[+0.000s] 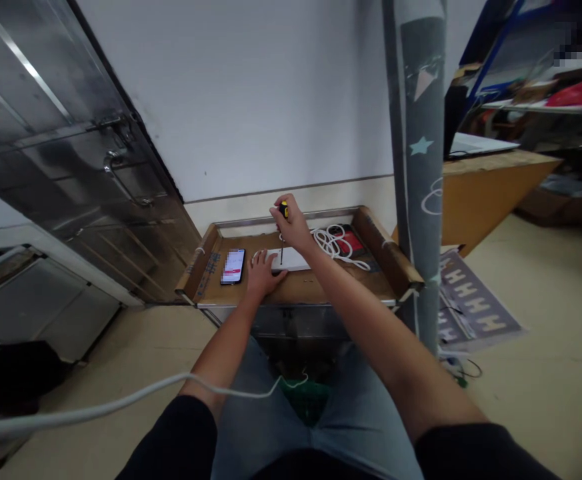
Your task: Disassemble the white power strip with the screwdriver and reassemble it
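A long white power strip [298,260] lies flat on the brown cardboard-covered bench top. My left hand [261,273] grips its left end, with the thumb along the near edge and the fingers on the far side. Above the strip, my right hand [293,223] is closed around the yellow and black handle of a screwdriver [281,248]. The shaft points straight down, and its tip meets the strip's upper face. To the right, the white power cord [331,241] lies in loose coils. My right wrist and forearm cover part of the strip.
A phone [233,267] with a lit screen lies left of my left hand. Under the coiled cord is a red and black item [353,241]. Rolled cardboard edges [391,250] border the bench, and a wrapped pillar [421,173] stands right. A white cable [121,400] crosses in front of my left arm.
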`<state>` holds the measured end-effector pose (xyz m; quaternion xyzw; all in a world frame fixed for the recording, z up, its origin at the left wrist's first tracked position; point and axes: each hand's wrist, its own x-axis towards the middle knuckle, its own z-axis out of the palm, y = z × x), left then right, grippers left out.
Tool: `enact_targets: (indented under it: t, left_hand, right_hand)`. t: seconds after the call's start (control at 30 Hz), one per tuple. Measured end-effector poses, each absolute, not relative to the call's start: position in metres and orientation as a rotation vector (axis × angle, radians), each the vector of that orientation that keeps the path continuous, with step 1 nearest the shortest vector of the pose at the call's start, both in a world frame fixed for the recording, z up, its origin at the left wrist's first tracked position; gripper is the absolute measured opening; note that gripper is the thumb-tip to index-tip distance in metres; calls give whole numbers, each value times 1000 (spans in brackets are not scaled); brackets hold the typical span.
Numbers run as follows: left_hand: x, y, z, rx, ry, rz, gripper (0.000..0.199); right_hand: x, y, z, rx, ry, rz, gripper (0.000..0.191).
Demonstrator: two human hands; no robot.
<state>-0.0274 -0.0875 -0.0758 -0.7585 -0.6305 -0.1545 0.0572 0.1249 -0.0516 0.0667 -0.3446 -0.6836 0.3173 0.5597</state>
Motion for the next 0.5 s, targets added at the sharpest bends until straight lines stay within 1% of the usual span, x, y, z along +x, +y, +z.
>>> enact_targets:
  t: [0.13,0.23,0.4,0.5]
  left_hand:
    - [-28,-87,-77,-2294,-1908,-472,67]
    - [-28,-87,-78,-2292,-1903,-476,67]
    - [-28,-87,-78,-2294,-1897,-485,66]
    - [-28,-87,-77,-2297,-1905,-482,66]
  right_hand:
    - [124,-52,62,-730,-1516,828,43]
    - [128,-47,62,-685,-1477,837,41]
    - [127,-37,58,-682,-1399,876,58]
    - [123,-39,59,-672,-1419,917,60]
